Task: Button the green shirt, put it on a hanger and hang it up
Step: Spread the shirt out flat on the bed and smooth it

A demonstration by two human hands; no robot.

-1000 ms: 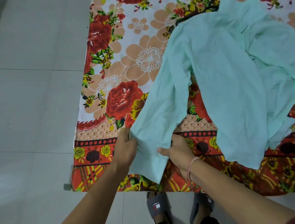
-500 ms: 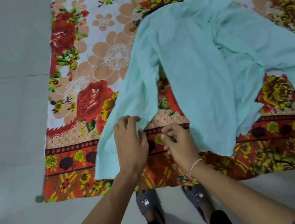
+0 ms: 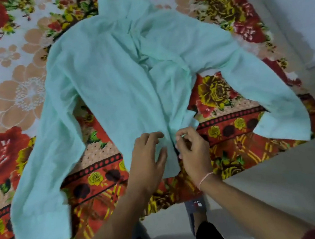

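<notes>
The pale green shirt (image 3: 116,80) lies spread on a flowered sheet, collar at the far end, both sleeves stretched out to the sides. Its front opening runs down the middle and gapes near the chest. My left hand (image 3: 148,162) rests on the left front panel at the hem, fingers bent onto the cloth. My right hand (image 3: 193,152) pinches the right front edge at the hem between thumb and fingers. The two hands are close together at the bottom of the opening. A dark shape (image 3: 87,8) that may be a hanger peeks out beyond the collar.
The red, orange and white flowered sheet (image 3: 20,92) covers the floor under the shirt. Grey tiled floor (image 3: 289,182) borders it at the near and right sides. My feet in grey slippers (image 3: 196,208) stand at the sheet's near edge.
My hands have left the left sleeve and gone to the hem at the front opening. The shirt now lies flatter and spread out, and the view has shifted right.
</notes>
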